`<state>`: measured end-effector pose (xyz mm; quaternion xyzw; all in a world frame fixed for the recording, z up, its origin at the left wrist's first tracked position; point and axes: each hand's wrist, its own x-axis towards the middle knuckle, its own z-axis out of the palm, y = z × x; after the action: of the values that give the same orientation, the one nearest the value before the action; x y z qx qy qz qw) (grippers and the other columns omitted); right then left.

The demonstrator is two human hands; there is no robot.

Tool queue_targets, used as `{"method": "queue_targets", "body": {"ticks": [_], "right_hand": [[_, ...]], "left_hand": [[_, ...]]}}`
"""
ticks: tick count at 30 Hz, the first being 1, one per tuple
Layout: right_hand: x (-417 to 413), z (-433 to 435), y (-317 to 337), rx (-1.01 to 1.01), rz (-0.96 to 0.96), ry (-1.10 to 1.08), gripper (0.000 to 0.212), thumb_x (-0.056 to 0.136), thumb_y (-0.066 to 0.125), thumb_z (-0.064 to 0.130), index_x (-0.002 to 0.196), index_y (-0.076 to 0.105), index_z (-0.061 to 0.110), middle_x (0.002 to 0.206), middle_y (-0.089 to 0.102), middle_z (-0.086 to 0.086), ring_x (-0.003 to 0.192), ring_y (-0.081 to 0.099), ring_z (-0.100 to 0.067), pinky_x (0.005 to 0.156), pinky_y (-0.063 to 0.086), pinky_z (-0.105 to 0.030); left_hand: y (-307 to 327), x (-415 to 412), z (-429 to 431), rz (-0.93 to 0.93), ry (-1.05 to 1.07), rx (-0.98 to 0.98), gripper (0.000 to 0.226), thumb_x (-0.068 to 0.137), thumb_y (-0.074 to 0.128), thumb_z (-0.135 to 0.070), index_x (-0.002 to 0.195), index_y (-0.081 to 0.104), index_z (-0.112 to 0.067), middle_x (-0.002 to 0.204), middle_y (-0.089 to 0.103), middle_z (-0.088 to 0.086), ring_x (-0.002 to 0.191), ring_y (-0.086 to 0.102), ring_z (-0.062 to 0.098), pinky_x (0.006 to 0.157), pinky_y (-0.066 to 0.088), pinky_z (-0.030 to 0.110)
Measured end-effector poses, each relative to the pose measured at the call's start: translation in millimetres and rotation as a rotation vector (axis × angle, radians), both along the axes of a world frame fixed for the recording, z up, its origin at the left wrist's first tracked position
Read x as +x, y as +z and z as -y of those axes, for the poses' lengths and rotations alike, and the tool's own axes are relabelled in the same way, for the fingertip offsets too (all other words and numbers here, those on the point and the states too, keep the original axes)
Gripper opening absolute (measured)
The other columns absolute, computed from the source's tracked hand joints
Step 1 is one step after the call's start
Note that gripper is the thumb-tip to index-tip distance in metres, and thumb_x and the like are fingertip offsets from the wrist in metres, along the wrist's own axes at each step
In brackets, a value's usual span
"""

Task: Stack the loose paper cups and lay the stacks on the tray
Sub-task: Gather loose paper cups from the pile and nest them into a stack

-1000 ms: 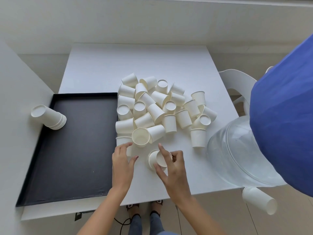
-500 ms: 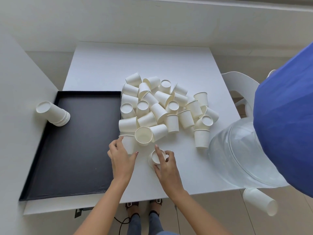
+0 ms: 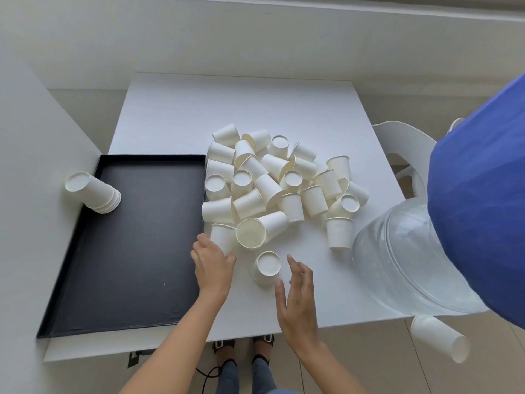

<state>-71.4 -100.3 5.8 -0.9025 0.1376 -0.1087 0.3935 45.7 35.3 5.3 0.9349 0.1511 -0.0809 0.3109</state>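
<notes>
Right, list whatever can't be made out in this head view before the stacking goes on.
- Number of cups in the stack at the tray's left rim: the nested rims are too small to count.
- Cups low in the pile: hidden by those on top.
- Left hand grip: its palm side faces away, so whether it touches the upside-down cup is unclear.
- Water jug: partly covered by the blue fabric.

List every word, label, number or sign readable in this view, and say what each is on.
None can be read. The paper cups, black tray, white table and clear water jug carry no visible print. A black-and-white mark under the table's near edge is mostly hidden and unreadable.
</notes>
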Motion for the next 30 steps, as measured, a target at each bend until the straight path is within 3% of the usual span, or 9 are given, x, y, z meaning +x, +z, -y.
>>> {"method": "queue_targets", "body": {"ticks": [4, 9, 12, 15, 17, 20, 23, 27, 30], "right_hand": [[0.8, 2.9, 2.2, 0.013, 0.006, -0.032, 0.044, 0.099, 0.046, 0.023, 0.141, 0.038, 0.018, 0.128, 0.037, 0.005, 0.108, 0.05, -0.019, 0.093, 0.048, -0.032], [6.7, 2.8, 4.8, 0.017, 0.024, -0.04, 0.039, 0.099, 0.046, 0.022, 0.137, 0.039, 0.02, 0.127, 0.038, 0.004, 0.107, 0.051, -0.021, 0.09, 0.049, -0.031], [11.0, 4.3, 6.9, 0.024, 0.046, -0.055, 0.037, 0.098, 0.047, 0.02, 0.134, 0.039, 0.023, 0.123, 0.038, 0.007, 0.105, 0.05, -0.018, 0.089, 0.05, -0.032], [10.9, 6.3, 8.3, 0.064, 0.067, -0.086, 0.035, 0.098, 0.047, 0.02, 0.132, 0.039, 0.026, 0.121, 0.037, 0.011, 0.104, 0.049, -0.015, 0.089, 0.05, -0.034], [10.1, 7.8, 8.5, 0.072, 0.08, -0.101, 0.035, 0.098, 0.047, 0.02, 0.131, 0.039, 0.026, 0.121, 0.037, 0.011, 0.103, 0.049, -0.014, 0.09, 0.05, -0.033], [9.7, 10.4, 7.4, 0.067, 0.082, -0.131, 0.034, 0.098, 0.047, 0.017, 0.131, 0.04, 0.025, 0.12, 0.038, 0.01, 0.102, 0.049, -0.013, 0.088, 0.051, -0.034], [7.7, 13.1, 6.6, 0.071, 0.084, -0.15, 0.035, 0.098, 0.047, 0.015, 0.13, 0.041, 0.024, 0.12, 0.038, 0.01, 0.101, 0.049, -0.013, 0.087, 0.052, -0.035], [5.9, 15.0, 1.7, 0.092, 0.041, -0.166, 0.036, 0.097, 0.049, 0.023, 0.131, 0.039, 0.026, 0.121, 0.036, 0.012, 0.101, 0.049, -0.01, 0.085, 0.053, -0.035], [0.4, -2.0, -5.5, 0.227, -0.115, -0.125, 0.049, 0.095, 0.053, 0.032, 0.139, 0.03, 0.029, 0.128, 0.027, 0.016, 0.111, 0.047, -0.012, 0.093, 0.05, -0.034]], "left_hand": [[-1.7, 0.3, -1.4, -0.046, -0.081, 0.135, 0.053, 0.077, 0.066, -0.016, 0.116, 0.037, 0.004, 0.103, 0.055, 0.019, 0.097, 0.046, 0.032, 0.064, 0.046, 0.036], [1.8, -2.9, -10.4, -0.072, -0.145, 0.22, 0.054, 0.076, 0.067, -0.026, 0.116, 0.039, -0.003, 0.096, 0.061, 0.013, 0.093, 0.049, 0.031, 0.058, 0.043, 0.036], [11.4, -14.1, -23.0, 0.015, -0.127, 0.135, 0.051, 0.077, 0.069, -0.028, 0.114, 0.042, -0.007, 0.101, 0.056, 0.013, 0.091, 0.049, 0.033, 0.061, 0.045, 0.039], [28.4, -30.5, -31.5, 0.175, -0.094, -0.094, 0.049, 0.083, 0.068, -0.029, 0.122, 0.042, -0.017, 0.106, 0.044, 0.005, 0.086, 0.053, 0.026, 0.065, 0.048, 0.037], [43.2, -40.2, -31.4, 0.299, -0.115, -0.187, 0.05, 0.085, 0.067, -0.029, 0.129, 0.044, -0.023, 0.105, 0.038, -0.003, 0.083, 0.051, 0.01, 0.067, 0.047, 0.028], [59.8, -50.8, -24.7, 0.406, -0.225, -0.235, 0.056, 0.088, 0.065, -0.02, 0.14, 0.044, -0.025, 0.106, 0.033, -0.006, 0.091, 0.044, -0.001, 0.079, 0.037, 0.01], [67.3, -57.8, -14.3, 0.447, -0.316, -0.284, 0.052, 0.088, 0.064, -0.017, 0.137, 0.05, -0.027, 0.107, 0.034, -0.006, 0.103, 0.041, -0.008, 0.088, 0.031, 0.0], [57.4, -63.9, 2.4, 0.533, -0.424, -0.238, 0.042, 0.087, 0.062, -0.006, 0.126, 0.054, -0.02, 0.105, 0.043, -0.003, 0.092, 0.048, 0.003, 0.082, 0.041, 0.012], [31.9, -77.7, 14.4, 0.352, -0.423, -0.28, 0.044, 0.088, 0.062, -0.01, 0.128, 0.047, -0.022, 0.122, 0.039, -0.002, 0.114, 0.043, 0.011, 0.091, 0.04, 0.018]]}}
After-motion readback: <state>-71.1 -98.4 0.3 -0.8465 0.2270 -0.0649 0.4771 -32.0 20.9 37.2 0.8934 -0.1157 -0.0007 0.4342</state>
